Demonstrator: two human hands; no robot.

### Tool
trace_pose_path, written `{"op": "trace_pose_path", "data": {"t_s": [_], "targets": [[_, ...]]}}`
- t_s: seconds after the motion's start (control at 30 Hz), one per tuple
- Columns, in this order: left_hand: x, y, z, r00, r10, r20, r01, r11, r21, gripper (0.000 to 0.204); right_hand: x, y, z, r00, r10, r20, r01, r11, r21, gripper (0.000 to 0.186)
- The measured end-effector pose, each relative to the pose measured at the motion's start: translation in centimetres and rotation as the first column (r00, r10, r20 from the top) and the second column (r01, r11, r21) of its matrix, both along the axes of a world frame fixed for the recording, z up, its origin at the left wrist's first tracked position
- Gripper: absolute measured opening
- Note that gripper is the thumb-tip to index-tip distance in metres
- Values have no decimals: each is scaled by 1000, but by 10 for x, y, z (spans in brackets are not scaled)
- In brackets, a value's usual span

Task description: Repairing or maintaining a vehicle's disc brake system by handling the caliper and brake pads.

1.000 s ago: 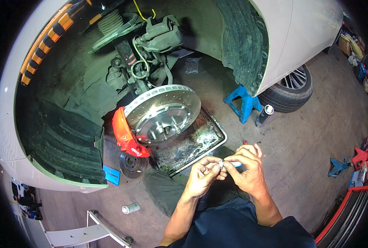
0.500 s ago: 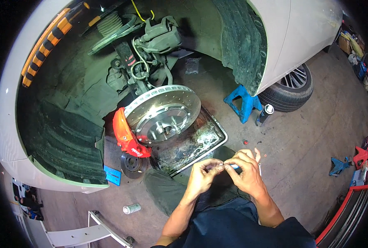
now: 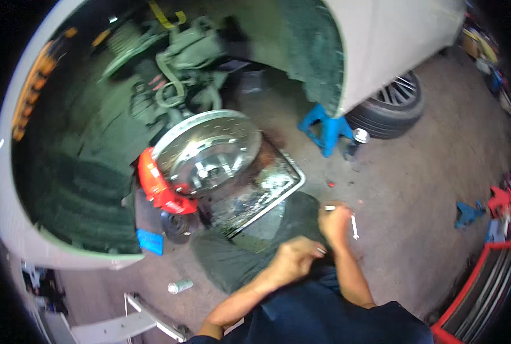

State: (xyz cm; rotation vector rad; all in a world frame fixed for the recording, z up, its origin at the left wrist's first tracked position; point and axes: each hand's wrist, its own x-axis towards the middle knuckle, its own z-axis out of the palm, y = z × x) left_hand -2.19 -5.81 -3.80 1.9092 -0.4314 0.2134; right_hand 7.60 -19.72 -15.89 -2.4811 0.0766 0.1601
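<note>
Over my lap, my left hand (image 3: 295, 259) is closed, pinching a small silvery piece (image 3: 321, 251) at its fingertips. My right hand (image 3: 335, 222), farther forward and to the right, is closed around another small pale metallic piece (image 3: 329, 208). Motion blur hides the exact kind of both pieces. A combination wrench (image 3: 354, 226) lies on the floor just right of my right hand. Ahead of me, the drilled brake disc (image 3: 212, 143) sits on the hub with a red brake caliper (image 3: 158, 182) at its left edge. Neither hand touches them.
Below the disc lies a grimy metal tray (image 3: 267, 202). A blue jack stand (image 3: 327, 133), spray can (image 3: 356, 144) and wheel (image 3: 388, 112) stand at the right. Another disc (image 3: 175, 227), blue box (image 3: 150, 242) and can (image 3: 180, 286) lie left. A red-edged rack (image 3: 467, 295) stands lower right.
My hands, together before, have separated: the left drew back toward my body, the right moved forward. The whole view shifted slightly, uncovering more of the wrench.
</note>
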Motion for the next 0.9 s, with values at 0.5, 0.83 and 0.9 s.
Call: {"op": "trace_pose_path", "data": {"t_s": [0.5, 0.83, 0.9], "targets": [[-38, 235, 145, 517, 856, 7, -840, 506, 197, 19, -6, -86, -194, 956, 290, -42, -284, 882, -377, 38], [29, 407, 173, 831, 543, 118, -528, 706, 471, 17, 11, -34, -94, 974, 93, 207, -75, 993, -96, 35], [37, 417, 174, 852, 507, 130, -494, 696, 521, 18, 28, -5, -61, 952, 72, 299, -49, 995, -82, 34]]}}
